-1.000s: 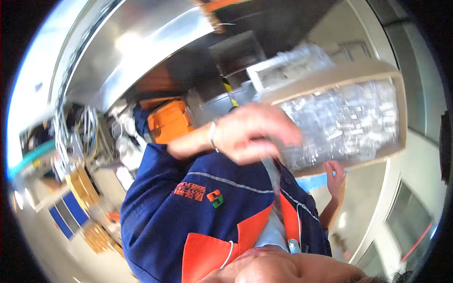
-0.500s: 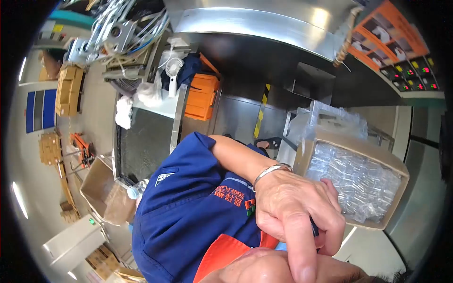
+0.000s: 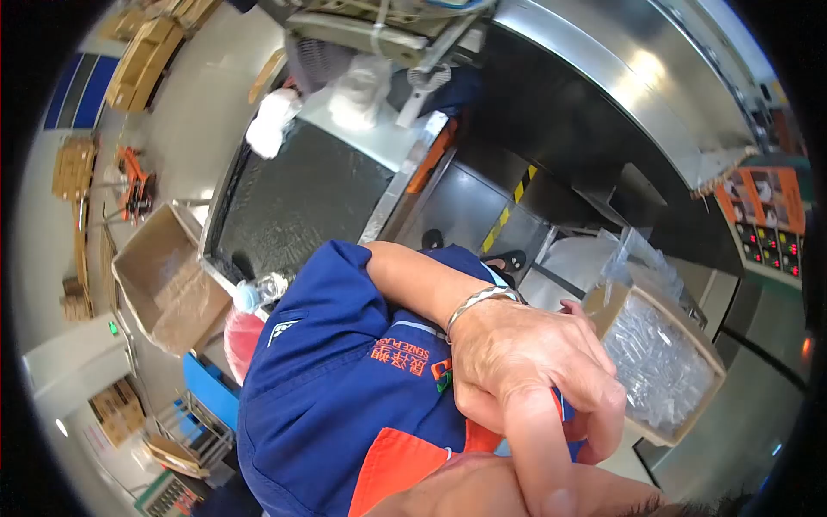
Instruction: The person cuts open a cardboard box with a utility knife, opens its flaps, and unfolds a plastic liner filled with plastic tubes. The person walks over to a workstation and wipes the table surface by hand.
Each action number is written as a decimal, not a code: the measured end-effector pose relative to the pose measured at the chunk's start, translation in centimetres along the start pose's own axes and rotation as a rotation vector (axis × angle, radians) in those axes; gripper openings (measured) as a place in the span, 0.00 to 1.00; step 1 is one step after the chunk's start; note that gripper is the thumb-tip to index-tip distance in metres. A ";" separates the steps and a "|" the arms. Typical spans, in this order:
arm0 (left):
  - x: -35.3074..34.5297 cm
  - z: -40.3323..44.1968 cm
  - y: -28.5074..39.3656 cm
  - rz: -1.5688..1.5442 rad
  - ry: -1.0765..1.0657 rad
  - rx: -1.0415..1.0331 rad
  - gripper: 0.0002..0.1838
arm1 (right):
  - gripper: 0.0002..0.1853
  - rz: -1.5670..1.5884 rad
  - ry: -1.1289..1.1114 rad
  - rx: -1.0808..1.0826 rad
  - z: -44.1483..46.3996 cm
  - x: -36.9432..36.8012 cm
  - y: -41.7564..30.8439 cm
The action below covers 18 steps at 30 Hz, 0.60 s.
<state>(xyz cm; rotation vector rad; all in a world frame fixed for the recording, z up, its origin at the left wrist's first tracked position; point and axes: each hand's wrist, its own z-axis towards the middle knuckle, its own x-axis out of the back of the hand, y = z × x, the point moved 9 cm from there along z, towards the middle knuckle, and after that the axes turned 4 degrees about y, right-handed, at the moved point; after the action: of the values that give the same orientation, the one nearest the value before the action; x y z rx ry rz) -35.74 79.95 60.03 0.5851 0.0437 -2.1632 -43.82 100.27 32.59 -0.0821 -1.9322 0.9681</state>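
Observation:
Bent over near the face and collar, my left hand [image 3: 543,379] wears a silver bracelet [image 3: 487,297]. Its back faces the camera, one finger reaches down beside the face and the others curl inward; whatever lies under them is hidden. A fingertip [image 3: 571,307] shows past the far side of that hand; it may belong to my right hand, which is otherwise hidden. To the right stands an open cardboard box [image 3: 708,398] filled with clear plastic pieces [image 3: 655,362].
A dark-surfaced table [image 3: 301,185] stands at the left, with a white fan [image 3: 422,90] and a clear bottle [image 3: 258,291] by it. An open carton [image 3: 164,276] is farther left. Yellow-black tape [image 3: 508,211] marks the floor. A control panel [image 3: 769,250] is at the right.
The view has turned, so the table and the filled box have shifted. Since a second ago my left hand has moved from in front of the chest to the face, its fingers bent.

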 end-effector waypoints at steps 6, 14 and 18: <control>0.5 -0.4 6.9 0.199 0.015 -0.010 0.21 | 0.14 -0.050 -0.210 0.173 5.3 -5.9 -3.8; 0.9 -1.8 11.9 0.940 -0.043 -0.204 0.09 | 0.15 -0.260 -0.251 0.578 10.4 -6.3 -13.1; 0.5 -2.8 16.5 1.733 -0.042 -0.479 0.06 | 0.14 -0.362 -0.356 0.641 12.5 -7.4 -14.4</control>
<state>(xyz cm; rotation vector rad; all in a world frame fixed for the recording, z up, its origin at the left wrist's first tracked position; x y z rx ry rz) -22.27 69.93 60.20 0.1068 0.0141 -0.4296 -44.76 79.84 33.67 0.8269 -1.7599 1.3597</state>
